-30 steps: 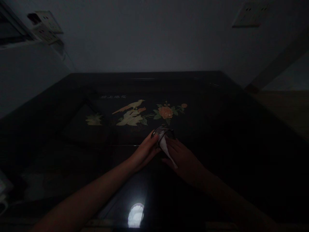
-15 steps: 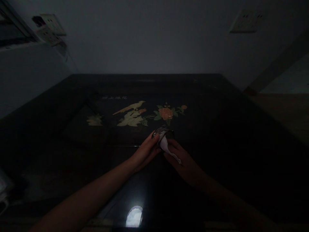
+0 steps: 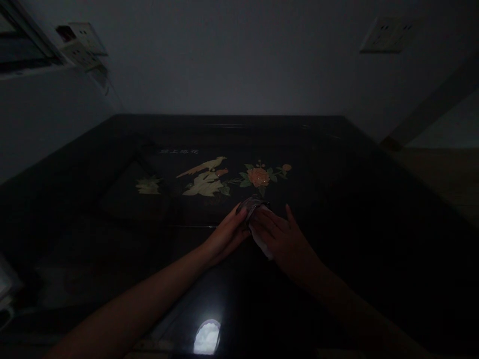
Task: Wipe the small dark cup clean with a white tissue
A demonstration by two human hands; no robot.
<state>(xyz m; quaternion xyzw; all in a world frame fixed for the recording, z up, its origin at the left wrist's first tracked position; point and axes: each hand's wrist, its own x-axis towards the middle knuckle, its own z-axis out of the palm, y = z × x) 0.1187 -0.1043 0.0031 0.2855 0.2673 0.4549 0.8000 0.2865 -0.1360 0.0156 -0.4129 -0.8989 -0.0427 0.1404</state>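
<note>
Over the near part of a glossy black table, both my hands meet at a small dark, shiny, rounded thing. It looks like glass, but the dim light hides its kind. My left hand grips it from the left, thumb on the near side. A crumpled white cloth, perhaps a tissue, lies under the fingers of my right hand. Those fingers press it against the right side of the shiny thing, with the thumb or an outer finger sticking up apart. My right hand covers much of the cloth.
A bird picture and an orange flower decorate the tabletop. Wall sockets sit at the right, with another socket plate at the left. A whitish object stands at the left edge.
My right hand has moved up over the cloth, its fingers now on the shiny thing's opening or side. The left hand keeps its hold. The view has shifted slightly.
</note>
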